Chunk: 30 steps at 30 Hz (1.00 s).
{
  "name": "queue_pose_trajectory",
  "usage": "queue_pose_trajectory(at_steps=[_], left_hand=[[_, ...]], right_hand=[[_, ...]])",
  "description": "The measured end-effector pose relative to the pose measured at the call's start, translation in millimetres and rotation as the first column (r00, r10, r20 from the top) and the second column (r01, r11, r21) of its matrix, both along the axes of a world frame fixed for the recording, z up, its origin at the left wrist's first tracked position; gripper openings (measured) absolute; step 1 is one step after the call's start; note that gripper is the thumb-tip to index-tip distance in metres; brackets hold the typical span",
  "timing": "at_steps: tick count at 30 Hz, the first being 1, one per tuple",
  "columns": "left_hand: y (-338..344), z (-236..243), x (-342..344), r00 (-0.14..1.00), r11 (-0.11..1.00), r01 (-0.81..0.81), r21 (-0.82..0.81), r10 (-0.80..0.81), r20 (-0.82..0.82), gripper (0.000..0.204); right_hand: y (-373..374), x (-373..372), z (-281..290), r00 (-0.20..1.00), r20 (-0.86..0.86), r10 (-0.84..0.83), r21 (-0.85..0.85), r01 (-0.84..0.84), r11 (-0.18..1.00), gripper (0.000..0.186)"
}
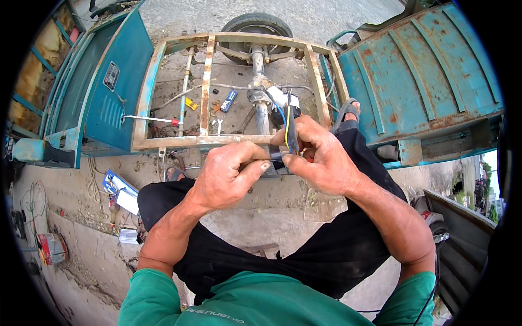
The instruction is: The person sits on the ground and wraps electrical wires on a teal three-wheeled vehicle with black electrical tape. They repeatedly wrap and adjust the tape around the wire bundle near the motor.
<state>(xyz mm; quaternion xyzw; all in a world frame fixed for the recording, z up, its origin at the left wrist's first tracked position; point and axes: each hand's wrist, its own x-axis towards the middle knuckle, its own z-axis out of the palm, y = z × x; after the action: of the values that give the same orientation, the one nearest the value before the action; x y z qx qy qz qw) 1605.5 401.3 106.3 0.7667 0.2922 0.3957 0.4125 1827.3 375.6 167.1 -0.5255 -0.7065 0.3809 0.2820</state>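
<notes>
My left hand (223,174) has its fingers closed at the end of a dark sleeve or tape (275,155) between my hands; exactly what it grips is partly hidden. My right hand (321,160) pinches a black cable with blue and yellow wires (289,130), which runs up toward a black component with a white part (280,96) beside the axle. The axle (258,68) lies inside a rusty steel frame (207,81), with a wheel (255,24) at the far end.
Teal metal panels stand at left (109,87) and right (418,76). Tools lie inside the frame, including a blue package (228,100) and a wrench (217,126). A blue-white box (120,190), coiled rope (92,174) and red container (51,247) lie at left. My sandaled foot (350,111) rests by the frame.
</notes>
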Motion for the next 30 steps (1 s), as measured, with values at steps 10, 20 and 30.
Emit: queue_pose_trajectory(at_steps=[10,20,30], left_hand=[[2,-6,1,0.991,0.955,0.040,-0.292,0.000,0.136,0.009],[-2,-3,2,0.998,0.965,0.047,-0.258,-0.036,0.046,0.009],[-2,-1,1,1.000,0.998,0.011,0.065,-0.011,0.001,0.010]], right_hand=[[-4,3,8,0.999,-0.037,0.000,-0.247,-0.009,0.969,0.024],[-7,-2,2,0.973,0.230,0.021,-0.055,-0.009,0.998,0.025],[-4,-1,9,0.970,-0.042,-0.239,-0.298,0.217,0.930,0.027]])
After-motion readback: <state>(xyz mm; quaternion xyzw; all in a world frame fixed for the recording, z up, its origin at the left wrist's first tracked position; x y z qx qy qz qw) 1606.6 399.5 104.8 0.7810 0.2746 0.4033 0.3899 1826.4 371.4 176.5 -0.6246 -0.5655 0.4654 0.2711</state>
